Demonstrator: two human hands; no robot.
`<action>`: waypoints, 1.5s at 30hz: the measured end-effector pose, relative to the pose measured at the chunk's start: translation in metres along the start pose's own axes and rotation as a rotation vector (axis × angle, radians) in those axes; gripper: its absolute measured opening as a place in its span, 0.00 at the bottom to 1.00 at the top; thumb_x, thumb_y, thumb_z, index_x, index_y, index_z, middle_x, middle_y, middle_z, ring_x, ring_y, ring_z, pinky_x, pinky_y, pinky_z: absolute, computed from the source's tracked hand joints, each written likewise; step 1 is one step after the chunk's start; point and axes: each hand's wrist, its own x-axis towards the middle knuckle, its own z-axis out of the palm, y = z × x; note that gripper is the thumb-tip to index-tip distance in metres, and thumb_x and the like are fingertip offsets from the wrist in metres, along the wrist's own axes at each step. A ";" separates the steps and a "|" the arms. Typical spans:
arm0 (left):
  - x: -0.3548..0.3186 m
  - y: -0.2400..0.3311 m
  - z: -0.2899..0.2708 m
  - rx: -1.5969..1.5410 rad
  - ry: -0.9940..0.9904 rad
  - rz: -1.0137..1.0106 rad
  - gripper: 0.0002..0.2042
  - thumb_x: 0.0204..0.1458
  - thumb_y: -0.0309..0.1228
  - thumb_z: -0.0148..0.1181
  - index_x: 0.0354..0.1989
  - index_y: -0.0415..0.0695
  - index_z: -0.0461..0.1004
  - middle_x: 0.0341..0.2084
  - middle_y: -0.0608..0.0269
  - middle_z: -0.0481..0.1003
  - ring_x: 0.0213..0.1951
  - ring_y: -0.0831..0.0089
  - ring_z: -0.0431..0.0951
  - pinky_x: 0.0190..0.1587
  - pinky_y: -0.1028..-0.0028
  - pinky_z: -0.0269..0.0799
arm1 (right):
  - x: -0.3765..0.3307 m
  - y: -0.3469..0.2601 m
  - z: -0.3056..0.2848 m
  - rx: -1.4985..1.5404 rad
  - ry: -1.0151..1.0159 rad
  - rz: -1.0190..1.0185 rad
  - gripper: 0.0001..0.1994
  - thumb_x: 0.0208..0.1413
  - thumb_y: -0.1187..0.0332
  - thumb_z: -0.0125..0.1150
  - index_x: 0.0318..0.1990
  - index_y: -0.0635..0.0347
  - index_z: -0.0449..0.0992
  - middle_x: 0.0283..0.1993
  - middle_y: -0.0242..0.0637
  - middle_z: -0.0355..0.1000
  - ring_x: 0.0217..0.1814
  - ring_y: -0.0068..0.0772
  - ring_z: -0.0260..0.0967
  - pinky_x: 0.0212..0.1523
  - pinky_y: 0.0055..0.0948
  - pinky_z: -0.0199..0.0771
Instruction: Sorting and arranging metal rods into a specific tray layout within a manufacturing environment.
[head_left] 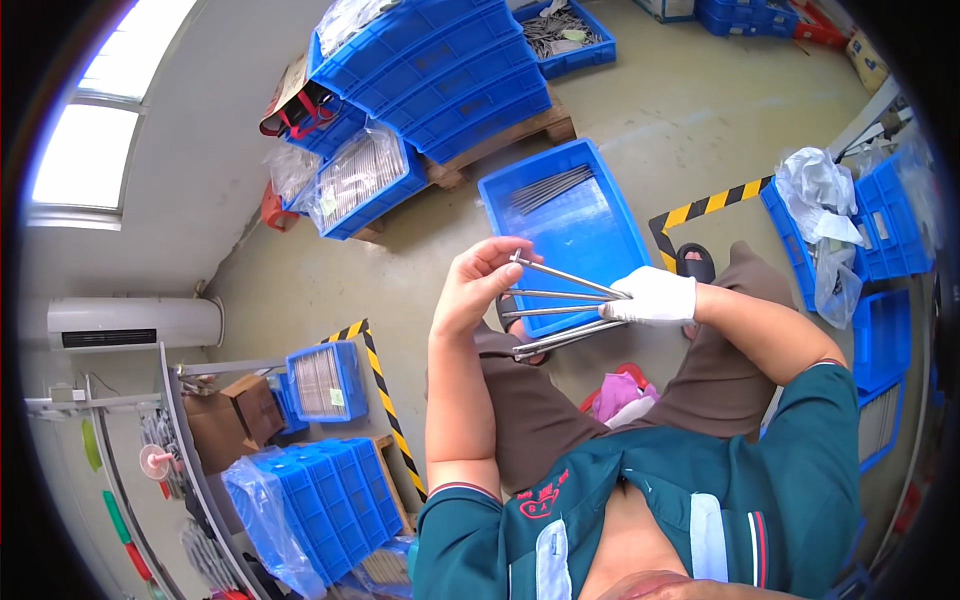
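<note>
My right hand (655, 298), in a white glove, is closed around several thin metal rods (560, 310) that fan out to the left. Bare, my left hand (480, 285) has its thumb and fingertips at the left end of the uppermost rod (570, 274), which has a small wider tip. Beneath and beyond both hands, a shallow blue plastic bin (610, 225) rests on the floor between my feet. A small bunch of similar rods (552, 188) lies inside it, toward its far side.
Stacked blue crates (450, 80) stand on a wooden pallet (500, 140) at the far left, beside a crate of plastic-wrapped rods (362, 175). Blue bins with clear plastic bags (820, 200) are at the right. Yellow-black tape (710, 203) marks the floor. More crates (320, 510) stand lower left.
</note>
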 end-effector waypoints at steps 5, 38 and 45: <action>0.000 -0.012 0.002 0.105 0.186 0.095 0.11 0.55 0.28 0.56 0.46 0.37 0.71 0.32 0.62 0.77 0.36 0.79 0.74 0.40 0.81 0.68 | -0.005 -0.006 0.004 -0.457 0.276 0.103 0.21 0.57 0.48 0.46 0.33 0.56 0.74 0.28 0.47 0.73 0.33 0.50 0.72 0.34 0.43 0.69; 0.041 -0.065 0.002 0.179 0.323 -0.194 0.14 0.59 0.41 0.52 0.42 0.42 0.71 0.30 0.65 0.77 0.37 0.73 0.76 0.41 0.76 0.65 | -0.275 0.336 0.308 0.635 0.872 1.832 0.27 0.46 0.47 0.59 0.50 0.54 0.70 0.50 0.46 0.72 0.52 0.49 0.70 0.50 0.44 0.71; 0.053 -0.054 0.038 0.248 0.287 -0.233 0.15 0.59 0.41 0.52 0.43 0.42 0.71 0.30 0.65 0.77 0.36 0.74 0.76 0.40 0.77 0.66 | -0.245 0.372 0.305 0.608 1.012 1.780 0.27 0.52 0.44 0.52 0.50 0.57 0.68 0.49 0.47 0.72 0.50 0.49 0.70 0.48 0.45 0.70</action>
